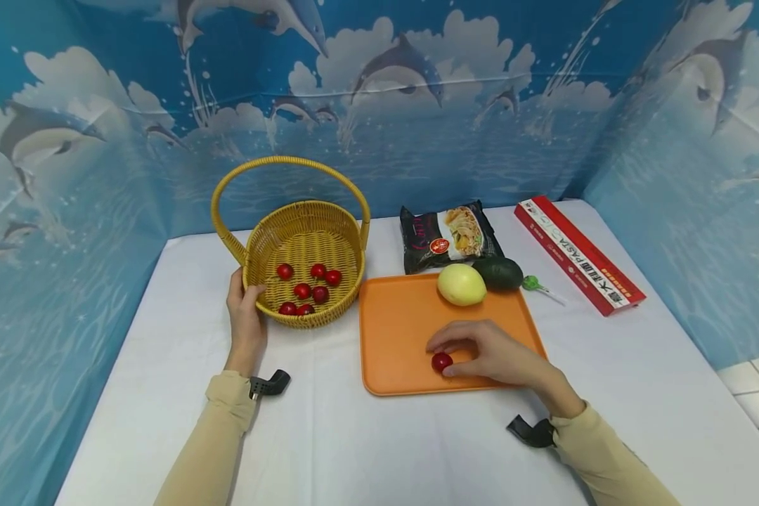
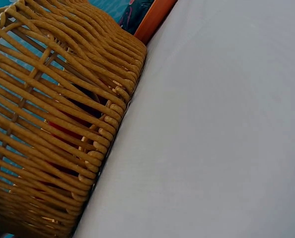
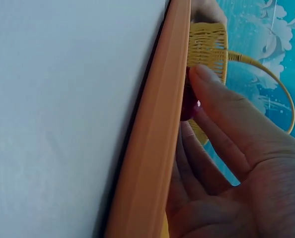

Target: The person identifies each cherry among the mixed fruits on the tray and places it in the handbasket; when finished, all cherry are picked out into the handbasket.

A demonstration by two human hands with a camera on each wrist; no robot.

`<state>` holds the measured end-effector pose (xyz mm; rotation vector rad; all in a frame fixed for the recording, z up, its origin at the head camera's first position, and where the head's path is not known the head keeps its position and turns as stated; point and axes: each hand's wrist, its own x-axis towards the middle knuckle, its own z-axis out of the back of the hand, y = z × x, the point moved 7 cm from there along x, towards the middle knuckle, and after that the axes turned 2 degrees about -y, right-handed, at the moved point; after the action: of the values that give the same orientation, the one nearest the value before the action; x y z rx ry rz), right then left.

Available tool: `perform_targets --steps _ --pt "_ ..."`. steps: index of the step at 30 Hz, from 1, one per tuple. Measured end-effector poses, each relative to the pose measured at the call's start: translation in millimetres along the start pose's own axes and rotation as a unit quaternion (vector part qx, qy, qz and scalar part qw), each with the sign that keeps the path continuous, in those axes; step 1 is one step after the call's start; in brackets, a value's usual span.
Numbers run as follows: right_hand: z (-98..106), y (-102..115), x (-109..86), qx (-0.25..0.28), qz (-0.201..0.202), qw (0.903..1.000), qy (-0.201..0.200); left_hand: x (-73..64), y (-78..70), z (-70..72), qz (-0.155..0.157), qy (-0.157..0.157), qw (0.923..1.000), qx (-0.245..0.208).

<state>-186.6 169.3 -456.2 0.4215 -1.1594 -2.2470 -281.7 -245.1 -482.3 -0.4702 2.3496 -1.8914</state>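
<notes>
My left hand [image 1: 244, 316] grips the left side of a yellow wicker basket [image 1: 310, 322], its thumb over the rim. Several red cherries [image 1: 301, 291] lie inside the basket; the left wrist view shows its woven wall [image 2: 63, 99] close up. Over the orange tray [image 1: 392, 337], my right hand [image 1: 496, 351] pinches a single dark red cherry [image 1: 442, 362] between thumb and fingers. The right wrist view has the thumb against that cherry [image 3: 189, 106], partly behind the tray's edge [image 3: 152, 119]. A yellow lemon-like fruit [image 1: 462, 284] and a dark green avocado [image 1: 498, 273] sit at the tray's back right.
Behind the tray lies a black noodle packet [image 1: 449, 236]. A green lollipop [image 1: 531, 282] lies right of the tray, and a long red pasta box [image 1: 578, 254] stands farther right. The basket's tall handle [image 1: 291, 161] arches upward. Dolphin-print cloth [image 1: 405, 154] encloses the white table.
</notes>
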Motion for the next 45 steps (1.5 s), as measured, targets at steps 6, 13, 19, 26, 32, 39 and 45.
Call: perform_targets --steps 6,13,19,26,32,39,45 --pt "-5.6 3.9 2.4 -0.013 0.005 0.9999 -0.008 2.2 -3.3 2.2 -0.004 0.005 1.0000 0.001" --pt "-5.7 0.3 5.4 -0.013 0.000 0.9998 -0.015 1.7 -1.9 3.0 -0.007 -0.006 1.0000 -0.003" --pt "-2.2 6.7 9.0 -0.008 -0.013 0.9995 -0.026 -1.0 2.7 -1.7 0.004 -0.001 1.0000 -0.008" --pt "4.4 34.9 38.8 -0.009 0.014 0.9982 -0.057 -0.5 -2.5 -0.4 -0.005 -0.009 0.9999 -0.003" --pt "12.1 62.0 68.2 0.005 0.029 0.9956 -0.089 0.1 -1.9 -2.3 -0.003 -0.006 1.0000 -0.003" --pt "17.7 85.0 108.2 -0.003 0.065 0.9894 -0.130 1.2 -1.0 -4.3 -0.007 -0.002 1.0000 0.000" --pt "8.3 97.8 149.2 -0.013 0.091 0.9855 -0.143 -0.1 -2.1 -2.5 -0.006 -0.008 0.9999 0.000"
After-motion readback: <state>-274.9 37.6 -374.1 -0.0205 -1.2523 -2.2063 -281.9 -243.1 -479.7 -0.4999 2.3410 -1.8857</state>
